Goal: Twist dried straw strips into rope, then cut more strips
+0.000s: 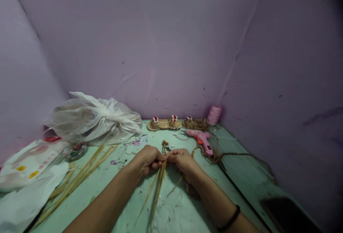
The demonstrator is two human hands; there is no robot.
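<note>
Near the middle of the table, my left hand (pixel 150 158) pinches a braid of dried straw (pixel 164 148) between thumb and fingers. My right hand (pixel 183 160) is closed on the same braid from the other side, and the fingertips of both hands nearly touch. Above the hands the plaited end curls over on the tabletop. Loose straw strands (pixel 158 197) hang below toward me, and one thin strand slants down under my right hand. The exact crossing of the strands is hidden by my fingers.
A pink glue gun (pixel 200 138) lies to the right, beside brown braided cord (pixel 237 154). Small woven slippers with beads (pixel 164 124) and a pink thread spool (pixel 214 115) line the wall. Leftward are a tied plastic bag (pixel 107 117), long straw strips (pixel 77 179) and a white packet (pixel 32 161).
</note>
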